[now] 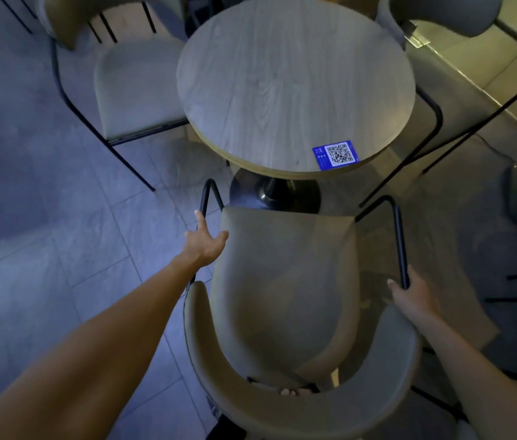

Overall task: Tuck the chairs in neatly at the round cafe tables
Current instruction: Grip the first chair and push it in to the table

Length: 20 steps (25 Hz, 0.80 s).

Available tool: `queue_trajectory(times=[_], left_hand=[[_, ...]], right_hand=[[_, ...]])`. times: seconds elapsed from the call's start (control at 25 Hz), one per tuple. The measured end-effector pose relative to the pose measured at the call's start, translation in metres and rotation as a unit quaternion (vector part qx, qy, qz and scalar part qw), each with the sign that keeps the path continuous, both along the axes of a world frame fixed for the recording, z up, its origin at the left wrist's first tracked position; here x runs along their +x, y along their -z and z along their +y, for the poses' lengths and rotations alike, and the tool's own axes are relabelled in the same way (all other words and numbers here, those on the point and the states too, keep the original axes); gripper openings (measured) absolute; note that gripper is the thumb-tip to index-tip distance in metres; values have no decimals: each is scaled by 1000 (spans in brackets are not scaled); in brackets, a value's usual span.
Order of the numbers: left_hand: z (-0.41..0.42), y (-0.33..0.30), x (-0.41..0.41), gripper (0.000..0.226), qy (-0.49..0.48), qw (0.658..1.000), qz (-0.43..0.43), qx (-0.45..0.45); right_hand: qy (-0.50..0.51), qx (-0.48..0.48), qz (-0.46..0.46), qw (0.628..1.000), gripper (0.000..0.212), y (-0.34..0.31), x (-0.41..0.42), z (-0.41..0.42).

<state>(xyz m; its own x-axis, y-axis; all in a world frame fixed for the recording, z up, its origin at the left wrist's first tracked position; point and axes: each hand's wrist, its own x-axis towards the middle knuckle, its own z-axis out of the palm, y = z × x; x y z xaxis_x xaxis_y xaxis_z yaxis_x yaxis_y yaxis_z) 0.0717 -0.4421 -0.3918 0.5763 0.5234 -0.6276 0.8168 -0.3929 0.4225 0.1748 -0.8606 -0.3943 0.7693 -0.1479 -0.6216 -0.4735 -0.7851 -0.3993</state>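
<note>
**Grey-beige chair gripped at both arm rails, short of the table**

Grey-beige upholstery covers the near chair (285, 281), which stands on the tiled floor (60, 217) with its seat front facing the round table (295, 87) and lying just short of the tabletop's near edge, over the dark pedestal base (274, 193). The curved backrest sits closest to the camera. The left hand (206, 241) rests at the seat's front left corner, fingers spread apart, the forefinger stretched along the black metal arm rail (211, 193); whether it actually clamps anything cannot be told. The right hand (411, 292) is wrapped around the lower end of the right black rail (400, 242), thumb and fingers closed on it.

A blue QR-code sticker (336, 154) lies at the tabletop's near right edge. A second chair (136, 90) stands at the table's left edge, seat partly under it. A third chair (447, 14) stands at the far right edge.
</note>
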Motion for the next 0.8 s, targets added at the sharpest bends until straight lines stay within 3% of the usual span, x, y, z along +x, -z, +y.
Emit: queue_trajectory(times=[0.08,0.28,0.56,0.8], left_hand=[[1,-4,-1,96,3,999,28,20],[4,-36,10,100,64,992,67,81],[-49,-134,-4,90,180,965,-73,176],[-84,-234,-39,96,239,924,-167,246]], right_hand=[[-24,11,12,1000,73,-1,9,4],[-169,-82,-7,982,65,-41,34,42],[-298,-58,-142,942,68,-137,-9,114],[-296,-24,-201,933,71,-220,-58,105]])
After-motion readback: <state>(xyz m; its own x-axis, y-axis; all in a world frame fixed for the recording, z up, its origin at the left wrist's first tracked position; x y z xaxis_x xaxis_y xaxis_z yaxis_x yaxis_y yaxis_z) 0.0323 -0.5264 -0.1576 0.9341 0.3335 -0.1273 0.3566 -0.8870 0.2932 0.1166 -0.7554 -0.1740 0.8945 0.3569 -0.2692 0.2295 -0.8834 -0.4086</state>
